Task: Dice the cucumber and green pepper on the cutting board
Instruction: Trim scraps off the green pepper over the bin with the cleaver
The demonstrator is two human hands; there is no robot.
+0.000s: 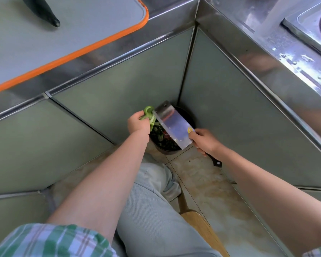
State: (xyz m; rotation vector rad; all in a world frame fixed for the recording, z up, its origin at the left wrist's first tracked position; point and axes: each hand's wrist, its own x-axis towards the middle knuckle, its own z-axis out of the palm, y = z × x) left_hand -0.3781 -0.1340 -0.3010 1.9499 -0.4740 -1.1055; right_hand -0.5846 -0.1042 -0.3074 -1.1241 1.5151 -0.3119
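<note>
Left hand (138, 122) pinching green pepper (148, 114) over floor bin (171, 145), right hand (205, 140) wrapped around cleaver (171, 126) handle, cucumber (44, 11) on far-left cutting board (81, 34)

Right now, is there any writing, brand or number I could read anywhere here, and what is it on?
No text can be read here.
Yellow round sticker on the cleaver blade, near the right hand: it has a printed mark, too small and blurred to read.
Cutting board, counter and bin: no writing visible.

Stainless-steel table (107, 51) meeting a second steel run with a sink (311, 21) at an inner corner; grey-green cabinet panels (118, 86) below; stained tiled floor (198, 175); wooden stool (202, 227) at bottom.
</note>
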